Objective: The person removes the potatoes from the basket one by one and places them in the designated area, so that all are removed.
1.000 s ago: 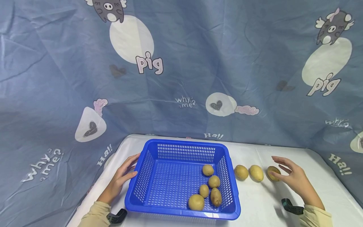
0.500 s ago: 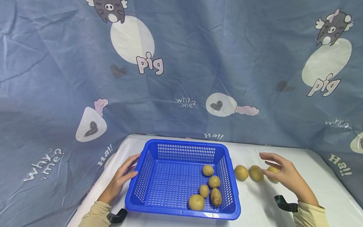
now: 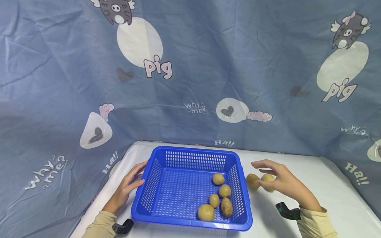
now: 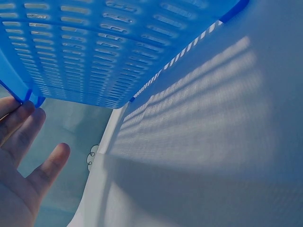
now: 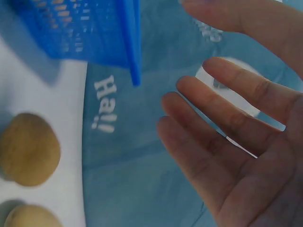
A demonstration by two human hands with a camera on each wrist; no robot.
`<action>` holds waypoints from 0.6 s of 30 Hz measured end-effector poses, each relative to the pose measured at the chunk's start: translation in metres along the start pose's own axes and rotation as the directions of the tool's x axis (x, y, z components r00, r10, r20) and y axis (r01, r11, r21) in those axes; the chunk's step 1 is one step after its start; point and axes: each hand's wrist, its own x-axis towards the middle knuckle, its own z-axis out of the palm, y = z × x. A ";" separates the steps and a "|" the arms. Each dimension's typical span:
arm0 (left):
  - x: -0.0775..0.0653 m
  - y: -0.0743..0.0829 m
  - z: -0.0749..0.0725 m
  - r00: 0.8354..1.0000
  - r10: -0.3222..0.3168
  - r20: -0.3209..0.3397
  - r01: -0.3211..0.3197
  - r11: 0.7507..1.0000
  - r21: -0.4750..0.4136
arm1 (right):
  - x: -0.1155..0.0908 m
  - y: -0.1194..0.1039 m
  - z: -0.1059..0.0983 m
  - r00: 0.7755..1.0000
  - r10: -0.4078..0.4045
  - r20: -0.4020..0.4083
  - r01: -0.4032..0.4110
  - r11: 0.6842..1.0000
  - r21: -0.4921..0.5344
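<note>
A blue plastic basket (image 3: 184, 185) stands on the white table, with several potatoes at its right side, among them a large round potato (image 3: 206, 212) and a longer brown-marked potato (image 3: 227, 207). My left hand (image 3: 125, 188) touches the basket's left rim with its fingers; the left wrist view shows the fingertips against the rim (image 4: 29, 97). My right hand (image 3: 279, 180) hovers over the table right of the basket, fingers spread and holding nothing. Below its fingers lie one potato (image 3: 252, 181) and, beside it, a second potato (image 3: 268, 181) partly covered by the hand.
A white cloth (image 3: 312, 185) covers the table. Behind it hangs a blue curtain (image 3: 190, 66) printed with pigs and words. A dark wrist device (image 3: 287, 211) sits by the right sleeve, another dark device (image 3: 122, 227) by the left.
My right hand has moved left, from the rightmost potato on the table toward the one nearest the basket. That rightmost potato is now hidden behind the hand. My left hand and basket stay put.
</note>
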 end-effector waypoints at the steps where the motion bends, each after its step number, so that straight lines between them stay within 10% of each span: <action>1: 0.000 0.000 0.000 1.000 0.004 0.000 -0.004 1.000 0.001 | 0.002 -0.003 0.001 1.000 -0.004 0.010 0.004 1.000 0.000; 18: -0.001 0.000 0.000 1.000 -0.021 -0.003 0.021 1.000 0.021 | 0.038 -0.054 0.030 0.961 -0.090 0.263 0.100 0.995 -0.026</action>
